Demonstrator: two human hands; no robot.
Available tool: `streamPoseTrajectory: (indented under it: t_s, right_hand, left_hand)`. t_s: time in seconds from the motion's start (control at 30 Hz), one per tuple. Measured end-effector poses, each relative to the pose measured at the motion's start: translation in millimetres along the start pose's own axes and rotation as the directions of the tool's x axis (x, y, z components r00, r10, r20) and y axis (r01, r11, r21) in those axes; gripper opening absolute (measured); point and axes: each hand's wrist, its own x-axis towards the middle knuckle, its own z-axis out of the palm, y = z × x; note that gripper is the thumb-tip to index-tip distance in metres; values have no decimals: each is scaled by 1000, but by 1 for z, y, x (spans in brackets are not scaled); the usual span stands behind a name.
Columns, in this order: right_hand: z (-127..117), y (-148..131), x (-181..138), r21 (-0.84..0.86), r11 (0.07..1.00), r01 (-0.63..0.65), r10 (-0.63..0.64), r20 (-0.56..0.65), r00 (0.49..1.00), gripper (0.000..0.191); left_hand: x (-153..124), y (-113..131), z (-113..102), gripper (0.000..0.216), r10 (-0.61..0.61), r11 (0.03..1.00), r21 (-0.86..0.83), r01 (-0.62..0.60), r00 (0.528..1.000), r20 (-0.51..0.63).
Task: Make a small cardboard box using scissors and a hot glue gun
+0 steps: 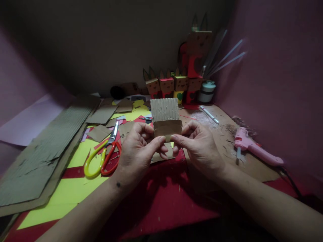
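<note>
Between my two hands is a small piece of cardboard (165, 110), folded across its middle, with its ribbed upper part standing up and a smooth brown strip below. My left hand (141, 144) pinches its lower left corner with the thumb in front. At the lower right corner, my right hand (196, 143) grips it the same way. Below the fingers, another bit of cardboard (164, 157) lies on the red tabletop (161, 201). Scissors (107, 154) with one yellow and one red handle lie just left of my left hand, blades slightly apart.
Large cardboard sheets (42, 158) and yellow paper (63, 193) cover the left side. A pink glue gun (256, 148) rests at right near a white marker (209, 114). Cardboard animal figures (166, 85), a jar (207, 91) and glue sticks (228, 53) stand at the back.
</note>
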Motion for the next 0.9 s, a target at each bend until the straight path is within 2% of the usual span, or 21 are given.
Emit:
streamPoseTrajectory:
  t_s: [0.1,0.2,0.3,0.37,0.43,0.5,0.57,0.63,0.8,0.9]
  right_hand:
    - [-1,-2,2,25,999,-44,43,18,999,35]
    - [-2,-6,3,25,984,-175,171,114,979,30]
    - [-3,-9,4,-86,961,-264,278,250,927,19]
    - [-3,-10,4,-161,944,-287,320,237,917,19]
    - [-4,-9,4,-189,935,-301,332,168,928,20]
    - [-5,-7,3,-197,929,-314,342,131,930,20]
    - [-5,-6,3,-195,927,-320,350,144,926,20]
    - [-5,-6,3,-192,930,-314,346,165,924,19]
    - [-10,-8,10,-233,906,-353,403,223,888,22]
    - [-15,-10,14,-236,915,-328,391,313,865,27]
  left_hand:
    - [0,0,1,32,8,1000,-5,-8,1000,-27]
    - [2,-1,1,35,19,1000,-11,-19,1000,-23]
    - [4,-3,0,35,23,1000,1,-23,1000,1]
    - [5,-3,-1,38,14,1000,-8,-14,1000,14]
    - [6,-3,-3,43,-20,999,-40,21,1000,23]
    - [7,-3,-5,49,-105,991,-73,110,992,71]
    - [8,-5,-6,51,-193,974,-94,206,972,136]
    - [9,-7,-8,53,-231,963,-102,251,958,171]
    - [12,-9,-10,46,-190,974,-86,210,963,193]
    - [14,-6,-11,36,-133,989,-35,143,968,211]
